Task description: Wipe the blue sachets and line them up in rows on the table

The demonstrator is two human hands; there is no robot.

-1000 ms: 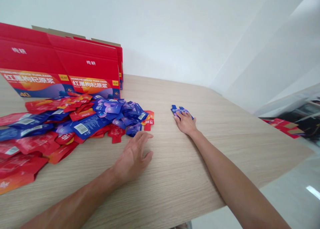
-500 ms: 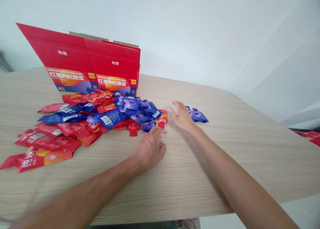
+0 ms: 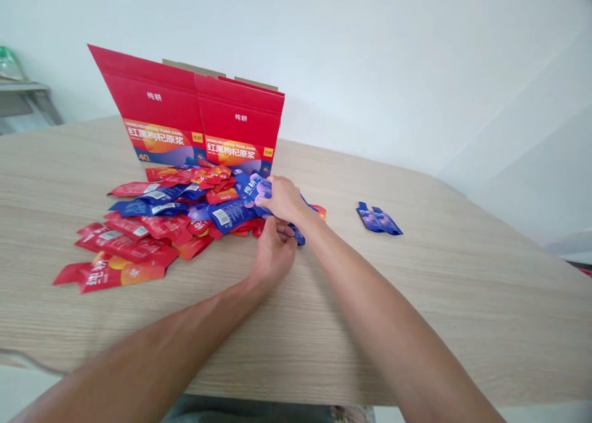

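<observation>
A heap of red pouches (image 3: 134, 247) and blue pouches (image 3: 229, 216) lies on the wooden table. At the heap's right side, my right hand (image 3: 287, 200) closes its thumb and fingers on the edge of a blue pouch with pink-purple round shapes (image 3: 251, 188). Just below it, my left hand (image 3: 274, 249) rests at the front edge of the heap. Its fingers are curled in against the pouches there, and whatever they grip is hidden. Two blue pouches (image 3: 378, 219) lie side by side apart from the heap, to the right of my hands.
Behind the heap stands a red carton (image 3: 240, 108) with its printed panels upright, close to the white wall. Wooden tabletop (image 3: 462, 269) stretches to the right. A cable (image 3: 32, 361) crosses the near left edge. A grey stand (image 3: 28, 93) is at the far left.
My right hand has moved left from beside the separate blue pouches onto the heap and closed on a blue pouch. My left hand has curled its fingers in. The view has shifted left.
</observation>
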